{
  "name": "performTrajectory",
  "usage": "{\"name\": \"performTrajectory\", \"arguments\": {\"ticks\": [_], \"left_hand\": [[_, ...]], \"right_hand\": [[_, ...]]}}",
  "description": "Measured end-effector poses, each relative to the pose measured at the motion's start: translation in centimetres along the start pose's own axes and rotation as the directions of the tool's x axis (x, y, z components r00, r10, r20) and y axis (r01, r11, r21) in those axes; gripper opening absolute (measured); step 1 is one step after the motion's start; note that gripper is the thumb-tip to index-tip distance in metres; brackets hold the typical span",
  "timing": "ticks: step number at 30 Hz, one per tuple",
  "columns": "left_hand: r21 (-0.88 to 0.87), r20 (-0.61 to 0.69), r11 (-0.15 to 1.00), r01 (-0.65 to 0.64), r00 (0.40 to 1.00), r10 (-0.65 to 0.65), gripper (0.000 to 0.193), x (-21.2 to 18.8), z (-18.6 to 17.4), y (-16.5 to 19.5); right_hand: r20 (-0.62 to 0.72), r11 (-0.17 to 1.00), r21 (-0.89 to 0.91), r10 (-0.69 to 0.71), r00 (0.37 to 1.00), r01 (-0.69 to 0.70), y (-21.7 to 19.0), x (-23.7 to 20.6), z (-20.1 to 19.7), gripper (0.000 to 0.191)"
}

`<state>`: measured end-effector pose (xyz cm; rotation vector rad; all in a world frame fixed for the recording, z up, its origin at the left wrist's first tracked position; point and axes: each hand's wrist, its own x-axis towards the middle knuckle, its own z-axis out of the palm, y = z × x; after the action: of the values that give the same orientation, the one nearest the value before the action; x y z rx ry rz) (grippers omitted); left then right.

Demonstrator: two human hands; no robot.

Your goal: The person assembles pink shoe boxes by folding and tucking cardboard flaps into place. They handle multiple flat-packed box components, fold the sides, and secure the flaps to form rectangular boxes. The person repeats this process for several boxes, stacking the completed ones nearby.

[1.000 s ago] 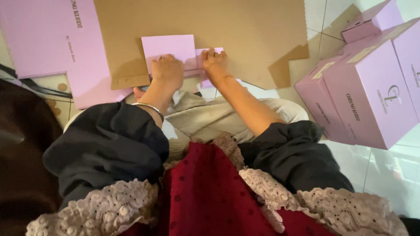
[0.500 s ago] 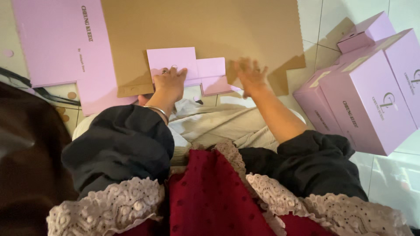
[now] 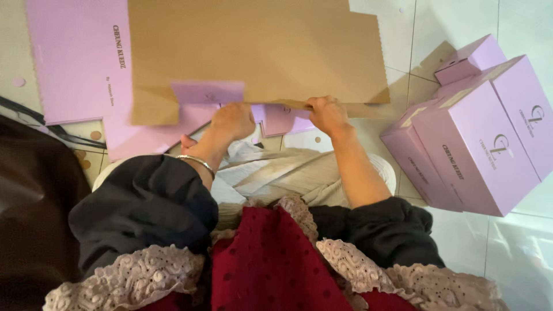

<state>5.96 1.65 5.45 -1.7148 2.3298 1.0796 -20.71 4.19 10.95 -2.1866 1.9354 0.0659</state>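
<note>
A large flat sheet of brown cardboard with lilac flaps lies on the tiled floor in front of me. My left hand presses on its near edge beside a folded lilac flap. My right hand grips the near brown edge, fingers curled over it. A lilac panel shows between the two hands. A silver bangle sits on my left wrist.
Another flat lilac sheet lies at the left. Several assembled lilac boxes are stacked at the right on the white tiles. A dark brown object fills the lower left. My lap and sleeves cover the bottom.
The brown sheet has been folded toward me over the lilac panels. My right hand moved right along the edge and took hold of it; the left hand stayed near the flap.
</note>
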Motion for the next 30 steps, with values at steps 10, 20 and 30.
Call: {"name": "performTrajectory", "arguments": {"ticks": [10,20,30], "left_hand": [[-0.965,0.245,0.076,0.251,0.966,-0.078,0.091,-2.4,-4.1,3.0],[-0.895,-0.290,-0.269,-0.356,0.922,-0.255,0.027,-1.3,-6.0,1.3],[-0.937,-0.242,-0.153,-0.313,0.901,-0.360,0.063,-3.4,-9.1,2.7]], "right_hand": [[-0.373,0.953,0.087,-0.239,0.897,0.290,-9.8,-3.4,-10.5,0.028],[-0.709,0.662,0.015,-0.521,0.474,0.750,-17.0,-6.7,-7.7,0.031],[0.044,0.102,0.994,-0.140,0.989,-0.030,-10.4,-1.9,1.7,0.047]]}}
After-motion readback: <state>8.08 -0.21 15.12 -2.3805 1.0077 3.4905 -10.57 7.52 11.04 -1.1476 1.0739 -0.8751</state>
